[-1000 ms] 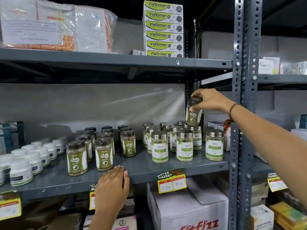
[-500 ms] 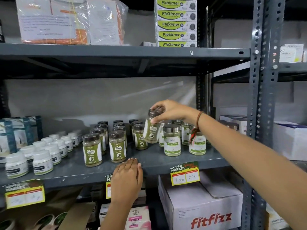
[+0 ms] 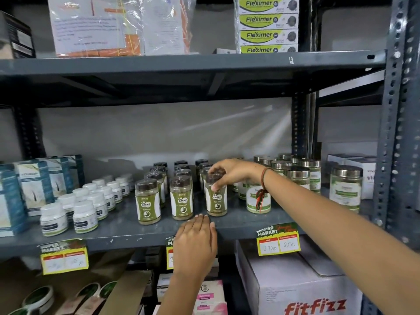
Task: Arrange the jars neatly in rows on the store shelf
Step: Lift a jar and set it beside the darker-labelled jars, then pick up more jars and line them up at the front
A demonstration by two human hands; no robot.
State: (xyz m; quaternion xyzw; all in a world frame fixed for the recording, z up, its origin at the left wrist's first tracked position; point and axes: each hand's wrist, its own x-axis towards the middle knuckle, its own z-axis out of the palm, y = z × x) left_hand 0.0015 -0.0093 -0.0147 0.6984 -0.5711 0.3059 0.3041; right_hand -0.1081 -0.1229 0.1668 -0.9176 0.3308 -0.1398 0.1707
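My right hand (image 3: pixel 229 172) grips the dark lid of a green-labelled jar (image 3: pixel 216 202) that stands upright on the grey middle shelf (image 3: pixel 238 220), third in the front row. Two matching dark-lidded jars (image 3: pixel 147 202) (image 3: pixel 181 197) stand left of it, with more rows of the same jars (image 3: pixel 159 172) behind. My left hand (image 3: pixel 196 243) lies flat on the shelf's front edge, fingers together, holding nothing. Wider silver-lidded jars (image 3: pixel 296 176) stand in a group to the right, partly hidden by my right arm.
Small white jars (image 3: pixel 85 215) and blue boxes (image 3: pixel 34 185) fill the shelf's left part. A steel upright (image 3: pixel 396 133) stands at the right. Price tags (image 3: pixel 278 241) hang on the shelf edge. A Fitfizz carton (image 3: pixel 300 289) sits below; Fleximer boxes (image 3: pixel 268 26) are stacked above.
My right hand carried the jar from high at the right, leftwards and down, and it now stands on the shelf in the front row. My left hand stayed on the shelf edge.
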